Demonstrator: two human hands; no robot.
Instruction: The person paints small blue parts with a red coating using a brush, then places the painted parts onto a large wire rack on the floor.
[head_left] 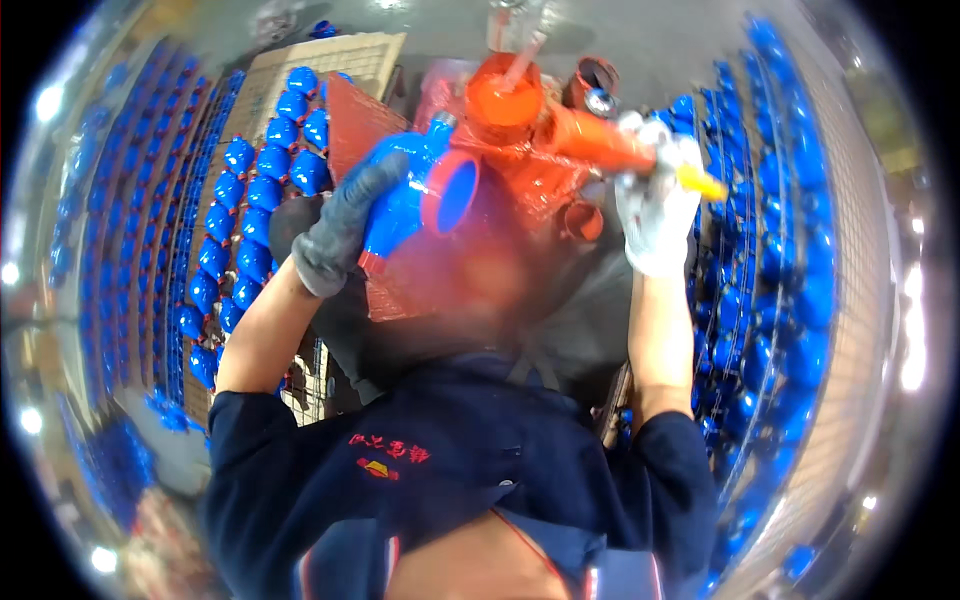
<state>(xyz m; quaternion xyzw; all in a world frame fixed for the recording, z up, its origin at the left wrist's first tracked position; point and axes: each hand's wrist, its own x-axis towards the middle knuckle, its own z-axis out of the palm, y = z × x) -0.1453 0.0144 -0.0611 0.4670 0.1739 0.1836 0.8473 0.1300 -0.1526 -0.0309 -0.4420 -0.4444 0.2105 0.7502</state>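
My left hand (355, 215), in a dark grey glove, is closed around a glossy blue metal casting (395, 215) with a round, red-rimmed opening tilted toward the right. In a white glove, my right hand (660, 195) grips a tool with a yellow handle (702, 183) whose end sticks out to the right. A thick orange-red cylinder (595, 138) reaches from that hand toward the pot; I cannot tell whether it is part of the tool. Left of the cylinder stands an open pot (503, 110) coated in orange-red paint, with a pale stick in it.
Paint-smeared red sheeting (535, 185) lies under the pot. A small red cup (580, 221) and a dark, red-stained can (594, 82) are nearby. Blue castings (265, 193) sit in rows on a rack at left, with more blue castings (800, 230) on racks at right.
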